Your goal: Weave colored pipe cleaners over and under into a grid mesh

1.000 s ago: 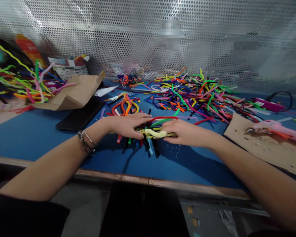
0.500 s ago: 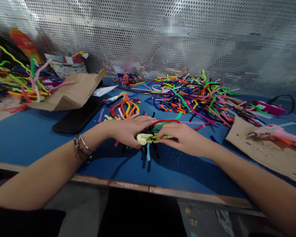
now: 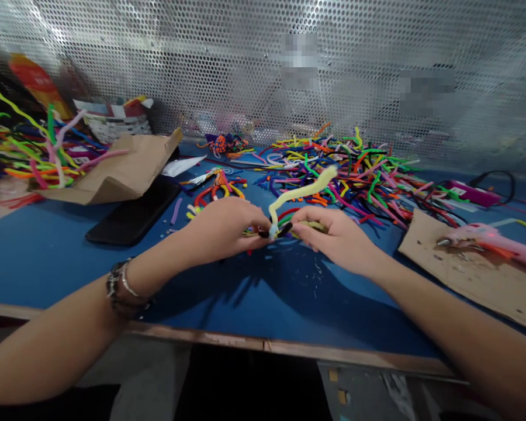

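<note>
Head view: one bundle of fuzzy stems (image 3: 284, 220) is between our two hands, over the middle stretch of the worktop (image 3: 324, 318), between its front and back edges. One pale yellow stem (image 3: 300, 193) rises from it, bent near its base, beside one light-blue piece (image 3: 273, 231) and two black ends. Our left hand (image 3: 225, 228) is closed on the bundle at one black end; our right hand (image 3: 333, 237) pinches the other between thumb and finger.

Just beyond our left hand we see one short lavender stem (image 3: 176, 210), then one flat black slab (image 3: 131, 216) partly under one folded cardboard piece (image 3: 127, 164). Two large heaps, their stems too tangled to count, lie outward: one heap (image 3: 333, 169) along the back edge, one heap (image 3: 21, 152) toward the back left corner. Near the right edge, one pink glue gun (image 3: 486, 237) rests on one cardboard sheet (image 3: 425, 240).
</note>
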Demonstrator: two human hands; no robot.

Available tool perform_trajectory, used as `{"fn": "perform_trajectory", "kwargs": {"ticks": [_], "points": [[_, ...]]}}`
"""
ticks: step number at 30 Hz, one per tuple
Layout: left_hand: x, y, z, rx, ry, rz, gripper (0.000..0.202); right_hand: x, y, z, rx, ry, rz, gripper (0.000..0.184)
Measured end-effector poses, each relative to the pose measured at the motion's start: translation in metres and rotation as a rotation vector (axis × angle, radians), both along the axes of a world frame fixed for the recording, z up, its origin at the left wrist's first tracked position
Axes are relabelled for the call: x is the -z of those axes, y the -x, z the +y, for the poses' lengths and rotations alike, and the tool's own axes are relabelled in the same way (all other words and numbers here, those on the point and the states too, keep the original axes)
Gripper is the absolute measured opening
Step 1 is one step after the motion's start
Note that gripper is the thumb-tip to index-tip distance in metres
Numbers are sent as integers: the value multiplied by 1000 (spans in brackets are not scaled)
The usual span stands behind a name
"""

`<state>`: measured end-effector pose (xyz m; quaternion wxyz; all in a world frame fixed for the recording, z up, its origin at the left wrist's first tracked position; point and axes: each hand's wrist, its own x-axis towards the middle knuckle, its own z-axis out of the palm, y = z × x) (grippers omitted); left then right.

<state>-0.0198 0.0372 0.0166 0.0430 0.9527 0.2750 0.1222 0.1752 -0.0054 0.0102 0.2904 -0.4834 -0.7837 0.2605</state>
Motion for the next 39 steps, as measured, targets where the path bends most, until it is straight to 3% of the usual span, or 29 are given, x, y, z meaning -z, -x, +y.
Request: {"fn": "perform_trajectory", "kwargs": {"ticks": [4, 7, 9, 17, 20, 24, 29, 34, 39], "points": [[1, 1, 6, 5, 270, -84, 28, 1, 2, -2, -39, -287, -107, 11], [3, 3, 11, -34, 402, -151, 30, 3, 2, -1, -78, -554, -213, 10], [4, 4, 14, -38, 470, -191, 32, 3, 2, -1, -65, -645, -281, 11], [1, 8, 16, -65, 746, -224, 28, 7, 1, -5, -70, -686, -368, 7], [0, 9, 16, -51, 764, -220, 26, 7, 2, -5, -90, -683, -368, 6], [0, 8, 11, 169, 608, -292, 15, 7, 2, -7, -105, -858, -348, 10], [4, 3, 7, 394, 177, -302, 5, 8, -3, -10, -154, -1177, -576, 19], [10, 1, 4, 402, -280, -170, 3, 1, -6, -12, -188, -1332, -702, 20], [7, 1, -4, 370, -616, -218, 19, -6, -6, -12, -184, -1400, -640, 23]]}}
